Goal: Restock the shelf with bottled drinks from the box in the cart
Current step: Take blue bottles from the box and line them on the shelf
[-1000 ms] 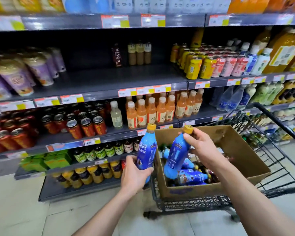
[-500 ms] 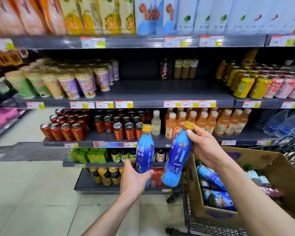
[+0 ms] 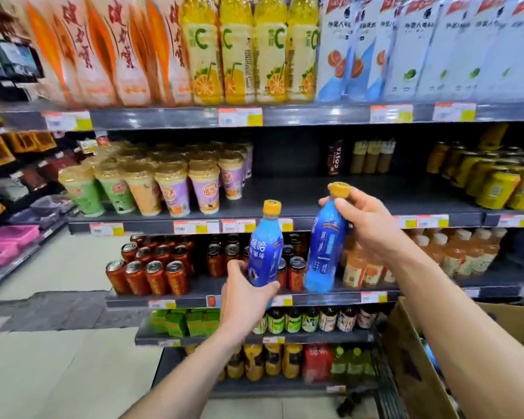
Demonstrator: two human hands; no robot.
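Nearest, at the lower right edge, the cardboard box (image 3: 412, 352) sits in the cart (image 3: 386, 385); half a second ago its blue bottles showed plainly, and now only a corner of it is in view, since the head has lifted toward the shelves. Both bottles have risen with it, which suggests the carry from box to shelf is nearly over and placing comes next.

The left hand (image 3: 244, 293) has its grip closed around the lower body of one blue bottle (image 3: 265, 255), held upright with its yellow cap on top. The right hand (image 3: 368, 229) grips the second blue bottle (image 3: 324, 252) at the neck, just under the cap, so it hangs tilted, base swung left toward the first. The two bottles are near each other but apart.

Behind them, the bare shelf (image 3: 300, 198) at cap height looks like the likely target. It is flanked by cup drinks (image 3: 173, 189) on the left and yellow cans (image 3: 496, 189) on the right, with a few coffee bottles (image 3: 371, 157) at the back. Nothing blocks the open middle; the shelf's front lip must be cleared first.
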